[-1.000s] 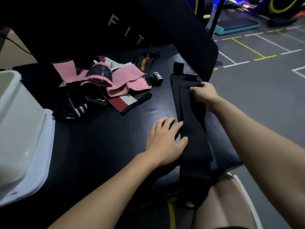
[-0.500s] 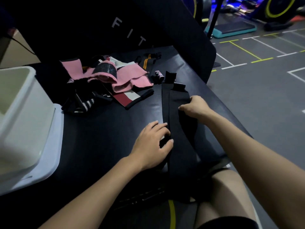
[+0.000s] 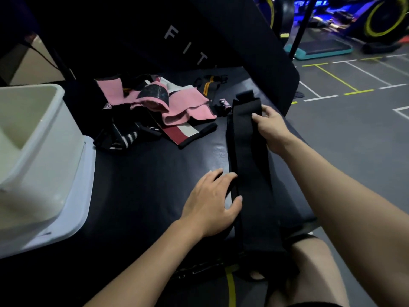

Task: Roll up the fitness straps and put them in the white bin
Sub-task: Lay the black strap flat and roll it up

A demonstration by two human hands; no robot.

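Far left there's the white bin (image 3: 33, 138) sitting on a pale lid or tray (image 3: 73, 207), at the edge of the black padded bench (image 3: 143, 185). Next over, toward the back, a messy pile of fitness straps (image 3: 155, 111): pink ones, a maroon and white one, some black-and-white striped bits. It's pretty dark so I can't really sort out how many are in there. Then the left hand (image 3: 210, 202), flat on the pad with fingers spread and straight, fingertips pressing the left edge of the long black strap (image 3: 247, 162). That strap lies stretched out lengthwise down the bench, near end drooping off the front edge. Right hand (image 3: 270, 127) pinches the strap near its far end, thumb on top.
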